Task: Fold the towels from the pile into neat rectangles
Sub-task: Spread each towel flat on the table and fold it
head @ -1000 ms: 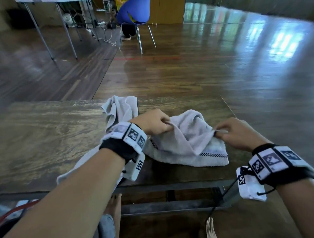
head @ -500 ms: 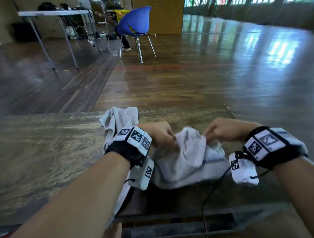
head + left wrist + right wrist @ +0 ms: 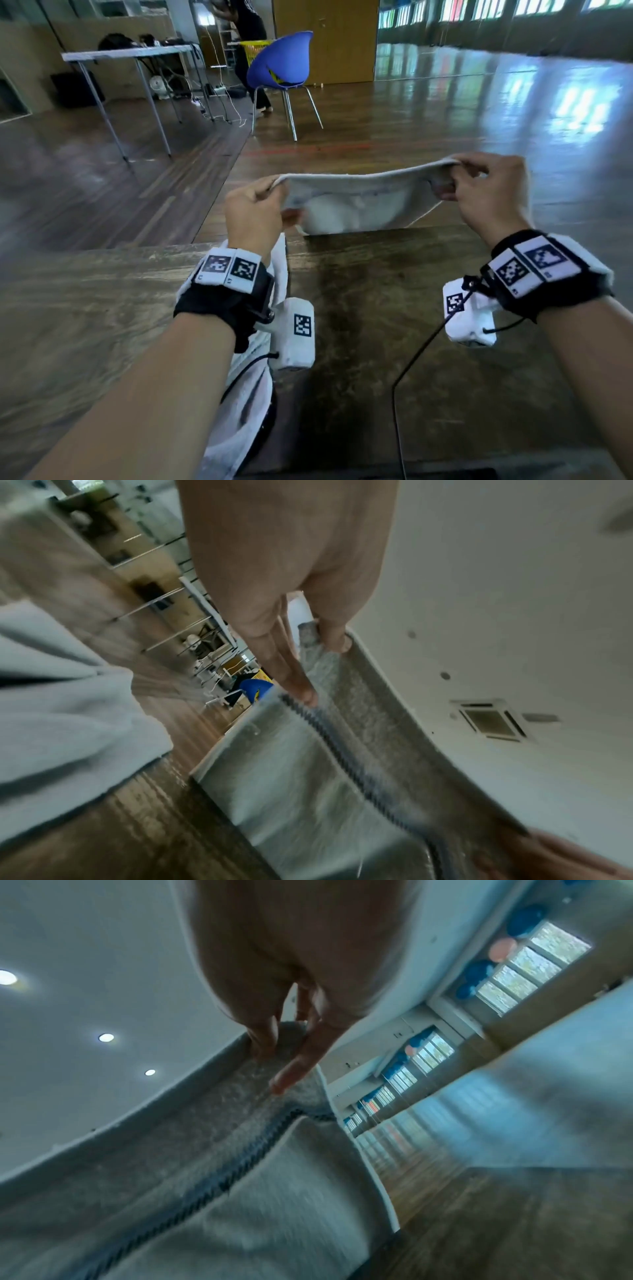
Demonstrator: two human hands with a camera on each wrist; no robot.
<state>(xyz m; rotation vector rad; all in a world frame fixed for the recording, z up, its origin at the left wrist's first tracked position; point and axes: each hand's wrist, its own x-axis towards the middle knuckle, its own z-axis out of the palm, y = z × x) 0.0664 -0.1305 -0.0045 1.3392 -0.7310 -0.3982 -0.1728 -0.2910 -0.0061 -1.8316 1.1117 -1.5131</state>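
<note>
A pale grey towel with a dark checked stripe hangs in the air above the far edge of the wooden table, stretched by its top edge. My left hand pinches the towel's left corner. My right hand pinches its right corner. The left wrist view shows the thumb and fingers clamped on the towel edge beside the stripe. In the right wrist view the fingers hold the towel corner the same way. A second pale towel lies on the table under my left forearm.
Beyond the table is a shiny wooden floor with a blue chair and a white folding table at the back left. A person stands behind the chair. A black cable hangs from my right wrist over the table.
Both hands have lifted the towel off the table and moved apart, pulling it from a crumpled heap into a taut hanging sheet. The head view has tilted upward.
</note>
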